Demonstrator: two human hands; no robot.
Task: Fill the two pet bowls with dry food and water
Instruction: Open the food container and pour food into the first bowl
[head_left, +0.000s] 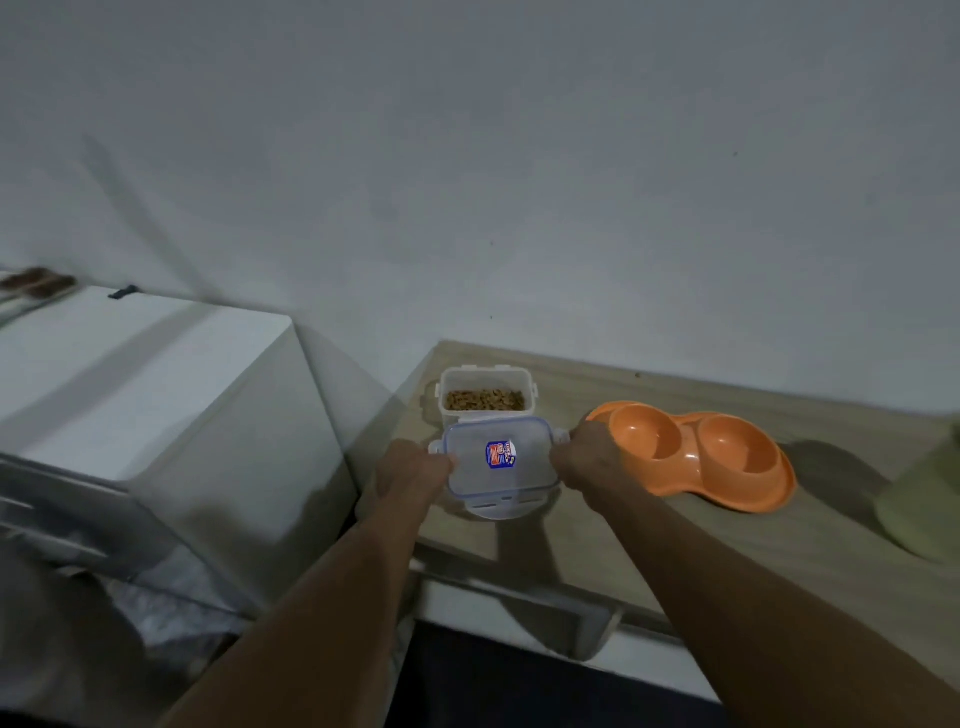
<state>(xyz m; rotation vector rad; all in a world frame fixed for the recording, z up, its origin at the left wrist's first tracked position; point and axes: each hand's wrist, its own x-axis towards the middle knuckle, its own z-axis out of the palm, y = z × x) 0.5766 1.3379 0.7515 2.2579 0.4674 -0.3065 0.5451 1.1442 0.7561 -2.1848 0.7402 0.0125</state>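
A clear plastic container (484, 397) with brown dry food inside stands uncovered near the back left of the wooden table (649, 540). In front of it I hold its clear lid (498, 465), which has a blue seal and a small sticker. My left hand (410, 475) grips the lid's left clip and my right hand (589, 457) grips its right clip. An orange double pet bowl (696, 457) lies to the right, with both wells empty.
A white appliance (140, 395) stands to the left of the table, with a gap between them. A pale green object (924, 499) sits at the table's right edge. The wall rises right behind the table.
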